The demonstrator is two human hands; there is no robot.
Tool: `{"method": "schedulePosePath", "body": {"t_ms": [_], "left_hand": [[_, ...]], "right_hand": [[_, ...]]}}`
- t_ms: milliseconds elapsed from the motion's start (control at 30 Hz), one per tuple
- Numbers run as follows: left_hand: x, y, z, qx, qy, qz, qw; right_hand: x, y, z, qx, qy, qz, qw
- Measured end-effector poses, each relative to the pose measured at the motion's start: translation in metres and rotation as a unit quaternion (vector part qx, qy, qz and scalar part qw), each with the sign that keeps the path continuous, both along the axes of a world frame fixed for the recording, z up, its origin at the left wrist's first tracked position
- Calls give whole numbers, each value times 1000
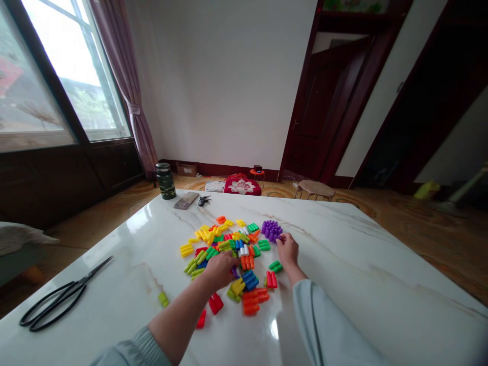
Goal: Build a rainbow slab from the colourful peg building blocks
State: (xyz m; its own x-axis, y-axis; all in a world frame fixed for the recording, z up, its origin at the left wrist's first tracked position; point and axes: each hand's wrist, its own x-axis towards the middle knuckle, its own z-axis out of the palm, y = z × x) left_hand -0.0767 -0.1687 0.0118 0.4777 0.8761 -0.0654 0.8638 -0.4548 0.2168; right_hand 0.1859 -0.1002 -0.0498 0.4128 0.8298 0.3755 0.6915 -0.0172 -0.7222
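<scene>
**While the right hand (pixel 287 250) meets the purple block cluster (pixel 271 230), the left hand (pixel 221 269) sits in the mixed pile**

Cluster: on the worktop (pixel 343 290), at the right far edge of the mixed pile of plastic blocks. Its rounded ends face upward, so the blocks appear to stand on end; no long axis is clear for the group.

Hands: the right is the nearer, its fingers drawn narrow on the cluster's near right edge. The left lies nearer the wearer and left of the cluster, fingers bent; a purple block (pixel 234 273) shows at its fingertips, though whether it is gripped cannot be told.

Obstruction: orange blocks (pixel 247 259) and a green block (pixel 264 245) lie between the left hand and the cluster. The cluster's right side has no block against it.

Surroundings: flask (pixel 165 182), phone (pixel 186 200) and keys (pixel 204 201) stand or lie beyond and left of the cluster; long-bladed scissors (pixel 68 297) lie well left and nearer the wearer.
</scene>
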Motion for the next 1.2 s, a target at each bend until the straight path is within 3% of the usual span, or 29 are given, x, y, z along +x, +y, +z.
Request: {"method": "schedulePosePath", "body": {"t_ms": [167, 600, 867, 1200], "left_hand": [[0, 1, 0, -1, 0, 0, 1000], [2, -2, 4, 3, -1, 2, 1000], [0, 0, 1, 4, -8, 1, 1000], [1, -1, 1, 0, -13, 6, 1000]], "right_hand": [[-12, 6, -2, 2, -14, 37, 999], [-25, 22, -12, 22, 4, 32, 999], [-34, 7, 10, 10, -87, -24, 996], [-49, -13, 28, -102, -240, 82, 962]]}}
